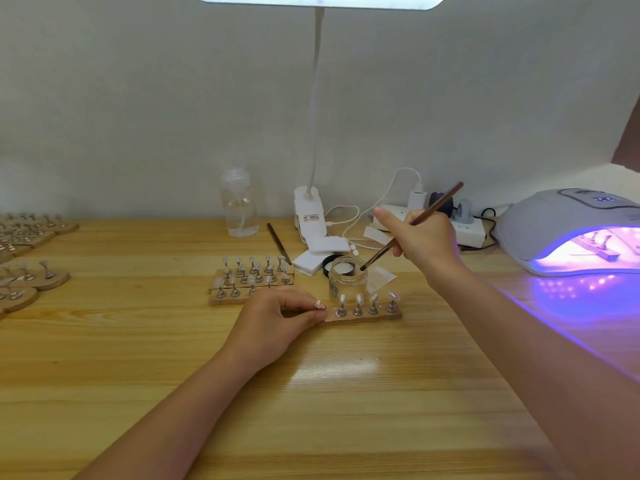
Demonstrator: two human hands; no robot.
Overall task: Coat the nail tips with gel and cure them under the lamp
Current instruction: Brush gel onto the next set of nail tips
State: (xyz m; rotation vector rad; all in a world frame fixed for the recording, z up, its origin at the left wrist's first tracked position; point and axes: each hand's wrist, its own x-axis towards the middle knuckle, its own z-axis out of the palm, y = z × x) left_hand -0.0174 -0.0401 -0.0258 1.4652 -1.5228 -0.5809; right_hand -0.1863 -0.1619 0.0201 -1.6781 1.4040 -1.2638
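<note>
**A:** Now, what does the head view show?

**B:** I see a wooden table [311,393]. My right hand [427,242] grips a thin brush [412,226], its bristle end dipped into the mouth of a small clear gel jar [346,277]. My left hand [277,322] has its fingers curled, pinching the left end of a wooden holder strip [363,315] just in front of the jar. Four nail tips [358,299] stand upright on it on little metal stands.

**A:** And the lamp?

**B:** The curing lamp [568,230] sits at the far right, well apart from the strip, glowing violet, with another strip seemingly inside it. More strips of tips [252,275] lie left of the jar, and a second brush [278,242] behind them.

**A:** Which step is this?

**B:** I judge it as loading the brush with gel. Next, I would lift the bristles clear, carry them to the nearest tip, and stroke thinly while my left hand steadies the strip.
</note>
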